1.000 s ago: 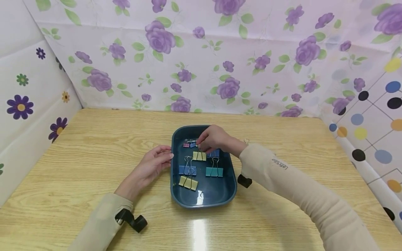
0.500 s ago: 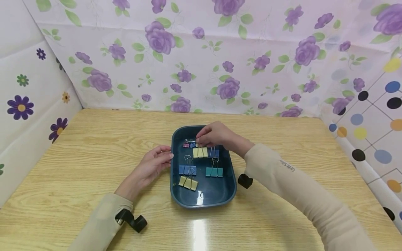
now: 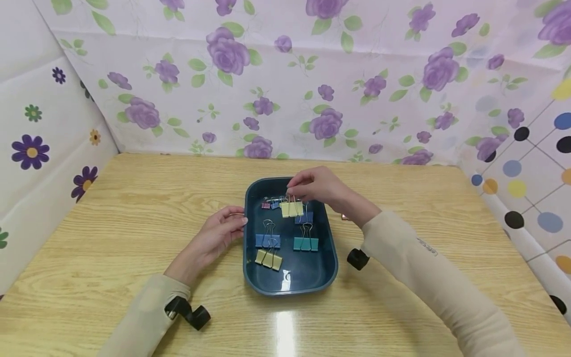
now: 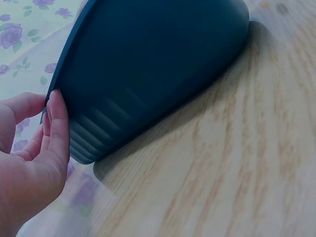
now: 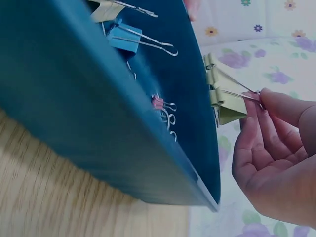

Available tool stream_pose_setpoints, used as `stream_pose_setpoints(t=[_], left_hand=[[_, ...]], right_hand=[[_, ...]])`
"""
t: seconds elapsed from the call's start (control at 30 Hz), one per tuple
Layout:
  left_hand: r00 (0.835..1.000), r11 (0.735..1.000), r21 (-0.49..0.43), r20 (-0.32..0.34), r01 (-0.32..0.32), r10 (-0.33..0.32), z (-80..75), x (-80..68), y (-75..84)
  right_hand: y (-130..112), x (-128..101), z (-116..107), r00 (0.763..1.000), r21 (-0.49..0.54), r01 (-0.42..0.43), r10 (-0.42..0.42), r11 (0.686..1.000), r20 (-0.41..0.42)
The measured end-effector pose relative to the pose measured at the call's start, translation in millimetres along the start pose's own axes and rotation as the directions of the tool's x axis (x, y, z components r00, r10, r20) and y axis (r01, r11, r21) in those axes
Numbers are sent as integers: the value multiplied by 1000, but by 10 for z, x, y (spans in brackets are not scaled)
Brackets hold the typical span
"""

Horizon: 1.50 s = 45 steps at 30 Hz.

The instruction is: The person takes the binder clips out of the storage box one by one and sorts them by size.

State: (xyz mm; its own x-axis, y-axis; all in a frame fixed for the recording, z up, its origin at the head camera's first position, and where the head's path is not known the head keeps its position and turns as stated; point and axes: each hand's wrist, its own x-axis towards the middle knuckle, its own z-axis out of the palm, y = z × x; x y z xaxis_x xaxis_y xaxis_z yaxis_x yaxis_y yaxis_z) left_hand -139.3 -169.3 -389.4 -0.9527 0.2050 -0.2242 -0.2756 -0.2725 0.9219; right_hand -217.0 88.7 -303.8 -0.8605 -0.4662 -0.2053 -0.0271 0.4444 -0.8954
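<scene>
So far one yellow binder clip (image 3: pixel 292 208) hangs pinched by its wire handles in the right hand (image 3: pixel 317 186), lifted above the tray (image 3: pixel 290 286). The left hand (image 3: pixel 218 236) rests relaxed against its rim (steadying it, apparently). Five or so clips lie below.

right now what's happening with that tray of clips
A person is picking a yellow binder clip out of a dark blue tray on a wooden table. The right hand pinches the clip's wire handles and holds it just above the tray floor. The left hand rests against the tray's left rim. Several other clips, blue, teal, yellow and small pink, lie in the tray.
</scene>
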Motion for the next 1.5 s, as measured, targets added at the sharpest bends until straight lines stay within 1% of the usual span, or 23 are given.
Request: stream_pose_setpoints(t=[0.3,0.57,0.73,0.9,1.1,1.33,1.5], left_hand=[[1000,1000,-22,-1,-15,15,5,8,2],[1000,1000,-24,0,-19,19,12,2,-3],[1000,1000,-24,-3,-19,19,15,5,-10],[1000,999,-28,-5,-18,18,4,1,-19],[1000,999,-33,6,-17,17,4,-7,-23],[1000,1000,-25,7,-17,17,17,-13,-15],[1000,1000,-26,10,-12,12,23,-7,-11]], right_hand=[[107,-166,-138,992,-59,81,-86,995,-93],[263,-347,-388,983,-1,94,-93,996,-156],[431,-405,-589,977,24,99,-92,995,-194],[629,-420,-745,977,28,85,-78,996,-197],[836,-474,-879,980,4,40,-39,999,-196],[1022,-559,-1026,977,-23,-28,23,999,-210],[1138,-630,-1118,976,-26,-54,47,998,-212]])
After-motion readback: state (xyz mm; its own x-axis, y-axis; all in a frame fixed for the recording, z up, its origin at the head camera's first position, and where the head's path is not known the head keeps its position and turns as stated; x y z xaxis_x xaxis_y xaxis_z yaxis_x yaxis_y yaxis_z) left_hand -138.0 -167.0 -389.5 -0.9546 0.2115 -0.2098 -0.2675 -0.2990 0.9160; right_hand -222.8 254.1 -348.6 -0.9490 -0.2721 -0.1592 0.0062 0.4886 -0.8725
